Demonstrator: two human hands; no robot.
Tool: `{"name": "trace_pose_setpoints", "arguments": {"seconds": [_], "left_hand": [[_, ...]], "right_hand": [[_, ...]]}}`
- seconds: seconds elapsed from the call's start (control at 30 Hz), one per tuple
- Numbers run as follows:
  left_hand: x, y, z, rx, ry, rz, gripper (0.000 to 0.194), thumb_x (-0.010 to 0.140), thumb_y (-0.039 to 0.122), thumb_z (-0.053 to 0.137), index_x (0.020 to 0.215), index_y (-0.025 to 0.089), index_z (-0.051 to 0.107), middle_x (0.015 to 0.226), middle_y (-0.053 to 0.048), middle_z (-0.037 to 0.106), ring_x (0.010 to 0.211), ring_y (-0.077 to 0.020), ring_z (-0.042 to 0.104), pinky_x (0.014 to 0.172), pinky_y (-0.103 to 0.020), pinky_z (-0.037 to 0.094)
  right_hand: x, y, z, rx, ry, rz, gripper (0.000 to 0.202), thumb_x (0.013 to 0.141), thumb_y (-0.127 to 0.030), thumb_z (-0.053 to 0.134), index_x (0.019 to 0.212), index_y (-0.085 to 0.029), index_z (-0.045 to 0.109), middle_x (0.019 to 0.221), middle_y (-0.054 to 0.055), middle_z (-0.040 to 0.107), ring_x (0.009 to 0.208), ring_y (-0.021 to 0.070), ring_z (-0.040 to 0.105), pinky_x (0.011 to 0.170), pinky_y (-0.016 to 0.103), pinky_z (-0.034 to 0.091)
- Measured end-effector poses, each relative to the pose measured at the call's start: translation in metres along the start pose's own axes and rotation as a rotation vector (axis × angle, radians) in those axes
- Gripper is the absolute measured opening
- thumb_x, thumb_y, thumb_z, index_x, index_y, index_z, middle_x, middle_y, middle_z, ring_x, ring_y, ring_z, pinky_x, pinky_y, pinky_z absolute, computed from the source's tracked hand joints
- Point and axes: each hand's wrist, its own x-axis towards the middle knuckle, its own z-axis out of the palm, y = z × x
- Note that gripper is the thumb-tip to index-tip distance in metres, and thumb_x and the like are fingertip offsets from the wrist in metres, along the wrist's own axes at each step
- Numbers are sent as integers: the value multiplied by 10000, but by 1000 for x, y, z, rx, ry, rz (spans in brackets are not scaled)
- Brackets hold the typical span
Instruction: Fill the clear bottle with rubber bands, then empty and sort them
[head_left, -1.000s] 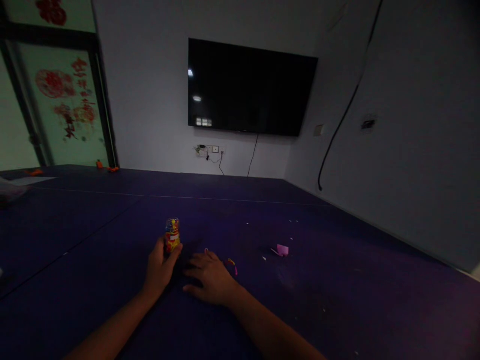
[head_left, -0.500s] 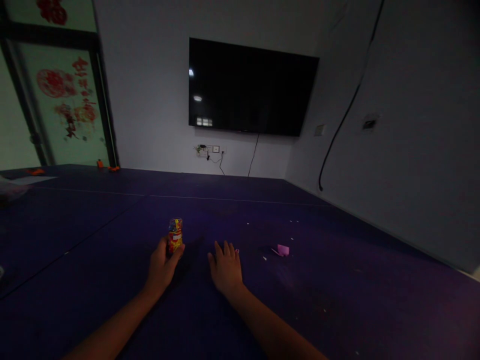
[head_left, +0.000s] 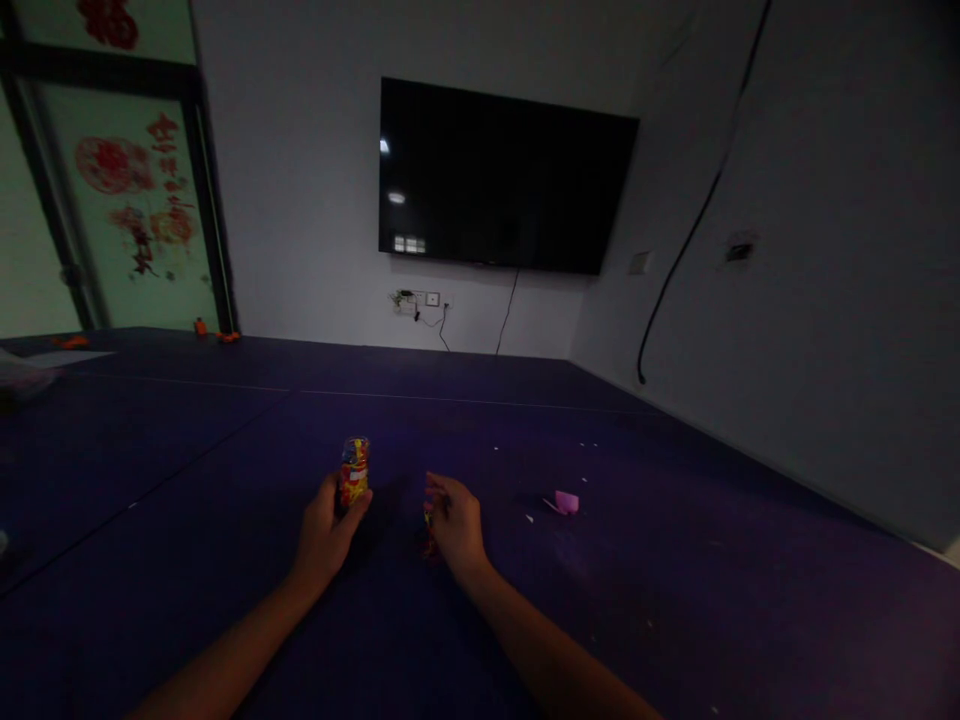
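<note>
Wrapped round a small clear jar (head_left: 355,472) with red, yellow and blue contents or wrapping, my left hand (head_left: 328,525) keeps it upright just above or on the purple surface. To its right, my right hand (head_left: 459,520) is curled with its fingers bent inward. A small red-and-yellow item (head_left: 428,520) shows under its fingers and seems held by them; its kind cannot be made out. A gap separates the two hands.
A pink object (head_left: 566,502) lies to the right on the purple mat (head_left: 450,425), among small white scraps. Orange items (head_left: 227,337) and a whitish bag (head_left: 22,375) are far left. A television (head_left: 502,180) hangs on the far wall; a black cable (head_left: 679,255) runs down the right wall.
My right hand was flat with fingers stretched forward on the mat; now it is lifted and curled, with a red-and-yellow item showing beneath. My left hand and the jar shifted very slightly right.
</note>
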Motion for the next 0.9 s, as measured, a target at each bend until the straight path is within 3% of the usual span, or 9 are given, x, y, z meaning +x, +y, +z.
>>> {"name": "trace_pose_setpoints", "arguments": {"seconds": [0.17, 0.3, 0.43, 0.57, 0.67, 0.77, 0.9], "left_hand": [[0, 1, -1, -5, -20, -6, 475, 717, 568, 504, 974, 170, 547, 797, -45, 649, 697, -230, 627, 626, -332, 495], [0, 2, -2, 16, -22, 1, 466, 718, 566, 501, 964, 173, 549, 782, -39, 644, 675, -225, 617, 618, -334, 488], [-1, 2, -2, 9, -25, 19, 437, 729, 557, 496, 954, 185, 547, 775, -29, 641, 674, -222, 618, 627, -334, 488], [-1, 3, -2, 20, -16, 11, 424, 733, 545, 497, 952, 186, 551, 775, -29, 647, 677, -221, 620, 627, -331, 493], [-1, 4, -1, 24, -18, 15, 415, 734, 535, 499, 948, 184, 552, 790, -35, 654, 678, -219, 621, 630, -329, 493], [-1, 3, 0, 19, -24, 25, 415, 732, 533, 504, 949, 181, 546, 821, -43, 659, 698, -222, 626, 645, -333, 496], [0, 0, 1, 10, -35, 52, 418, 733, 535, 509, 958, 185, 546, 844, -49, 662, 736, -229, 631, 676, -339, 496]], "right_hand": [[2, 2, -3, -171, 31, 31, 332, 650, -91, 541, 946, -167, 671, 823, 49, 658, 712, 160, 620, 644, 279, 523], [3, -4, -6, -290, 46, 80, 314, 654, -121, 572, 946, -168, 678, 791, 50, 657, 676, 163, 608, 639, 280, 507], [4, -6, -15, -403, 100, 155, 280, 804, -253, 478, 995, -166, 665, 931, 113, 668, 888, 233, 620, 819, 374, 470], [-3, -1, -17, -545, 159, 246, 418, 896, -349, 320, 1174, -172, 576, 1182, 162, 579, 1164, 312, 479, 982, 549, 292], [-9, 1, -6, -468, 74, 228, 493, 936, -371, 209, 1314, -163, 447, 1321, 161, 470, 1277, 273, 363, 1022, 522, 267], [-9, -3, 5, -284, -57, 174, 500, 956, -386, 148, 1370, -211, 369, 1346, 100, 463, 1260, 193, 400, 994, 396, 365], [0, -13, -2, -142, -124, 39, 476, 956, -422, 197, 1321, -238, 441, 1301, 75, 516, 1204, 185, 464, 972, 378, 391]]}}
